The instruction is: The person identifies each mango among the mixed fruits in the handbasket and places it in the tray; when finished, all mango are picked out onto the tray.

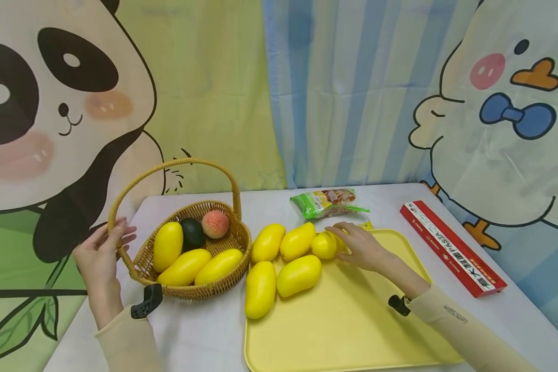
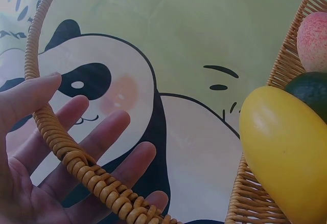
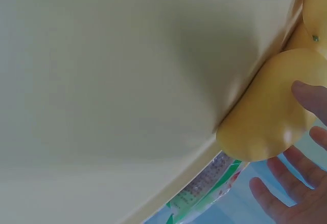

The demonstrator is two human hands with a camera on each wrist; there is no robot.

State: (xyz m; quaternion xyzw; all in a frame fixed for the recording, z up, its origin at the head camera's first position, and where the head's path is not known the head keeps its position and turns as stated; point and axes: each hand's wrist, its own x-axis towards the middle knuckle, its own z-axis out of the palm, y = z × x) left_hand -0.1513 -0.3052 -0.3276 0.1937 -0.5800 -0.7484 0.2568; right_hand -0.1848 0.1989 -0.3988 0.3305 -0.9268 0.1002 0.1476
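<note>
My left hand (image 1: 103, 254) holds the handle (image 2: 102, 185) of a wicker basket (image 1: 186, 293) loosely, the handle passing between the thumb and the spread fingers. Inside the basket lie several yellow mangoes (image 1: 168, 247), a dark green avocado-like fruit (image 1: 192, 234) and a pink peach (image 1: 215, 224). My right hand (image 1: 360, 245) reaches over the far edge of the yellow tray (image 1: 344, 320). Its fingers spread around a mango (image 3: 271, 111), the thumb over one side; whether they touch it I cannot tell. Several other mangoes (image 1: 299, 275) cluster at the tray's far left corner.
Behind the tray lies a green snack packet (image 1: 324, 203). A long red pasta box (image 1: 453, 248) lies to the right on the white tabletop (image 1: 204, 330). Cartoon curtains (image 1: 223, 93) hang behind the table.
</note>
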